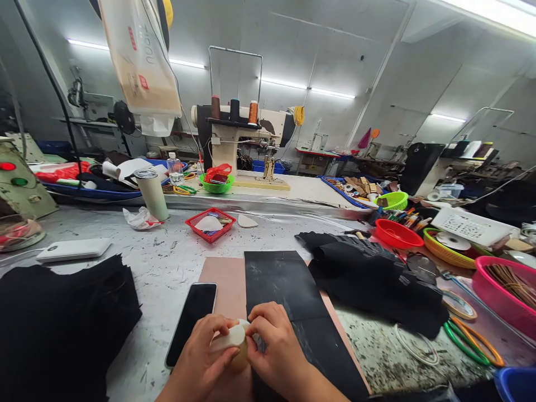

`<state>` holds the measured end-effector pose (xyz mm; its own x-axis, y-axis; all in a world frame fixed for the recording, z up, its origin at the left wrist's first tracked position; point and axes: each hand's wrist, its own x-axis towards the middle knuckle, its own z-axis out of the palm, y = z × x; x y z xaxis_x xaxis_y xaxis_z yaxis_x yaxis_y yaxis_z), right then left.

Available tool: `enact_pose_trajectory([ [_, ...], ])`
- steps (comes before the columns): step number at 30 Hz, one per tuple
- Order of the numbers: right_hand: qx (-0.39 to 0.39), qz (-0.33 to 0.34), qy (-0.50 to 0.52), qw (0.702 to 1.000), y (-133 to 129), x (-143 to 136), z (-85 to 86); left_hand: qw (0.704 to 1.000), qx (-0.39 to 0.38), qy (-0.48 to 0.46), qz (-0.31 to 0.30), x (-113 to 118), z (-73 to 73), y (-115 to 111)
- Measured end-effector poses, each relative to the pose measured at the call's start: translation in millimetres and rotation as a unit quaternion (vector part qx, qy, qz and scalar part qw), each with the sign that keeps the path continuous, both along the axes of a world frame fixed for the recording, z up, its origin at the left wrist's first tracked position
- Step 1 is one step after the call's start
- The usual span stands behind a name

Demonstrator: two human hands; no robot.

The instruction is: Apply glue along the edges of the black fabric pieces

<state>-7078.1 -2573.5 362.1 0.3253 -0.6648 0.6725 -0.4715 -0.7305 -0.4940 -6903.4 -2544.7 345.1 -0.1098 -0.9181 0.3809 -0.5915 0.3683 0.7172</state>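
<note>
At the bottom centre, my left hand (207, 349) is closed round a small whitish rounded piece (235, 336), thumb below and fingers above. My right hand (270, 340) pinches at the right edge of the same piece, its fingers bent. A yellowish round part shows under the piece, between the hands. Both hands are above a pink sheet (224, 279) and a black sheet (276, 279) lying on the table. Just left of them a phone (193, 318) with a dark screen rests partly on the pink sheet.
Black material lies in piles at left (62, 324) and right (368, 279). Ahead are a red basket (221, 230), a tumbler (151, 195), a green basket (215, 187) and a sewing machine (247, 131). Scissors (473, 340), tape (459, 304) and a pink basin (502, 296) sit at right.
</note>
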Motion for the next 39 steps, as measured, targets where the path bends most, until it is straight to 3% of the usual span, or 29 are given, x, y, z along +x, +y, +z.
enact_pose_trajectory([
  [6,-0.041,0.059,-0.025,0.997,-7.5,5.0,-1.6,0.996,-0.089,-0.028,0.001,-0.7,7.3,-4.1],
  [13,-0.063,-0.027,-0.065,0.995,-0.1,8.3,-12.0,0.991,-0.131,-0.035,0.014,1.3,3.3,-12.2],
  [22,0.011,0.002,-0.046,0.999,10.8,2.9,-5.4,0.986,-0.159,-0.047,0.023,-1.8,2.3,-7.0],
  [28,0.009,0.016,-0.026,1.000,10.4,0.3,-0.2,0.978,-0.202,-0.051,0.001,1.7,-5.9,-1.2],
  [33,-0.006,0.026,-0.033,0.999,10.3,0.2,1.4,0.964,-0.240,-0.106,0.035,3.4,-5.8,3.5],
  [39,-0.025,0.026,-0.024,0.999,10.3,2.5,5.1,0.933,-0.281,-0.224,0.010,3.1,7.1,2.6],
])
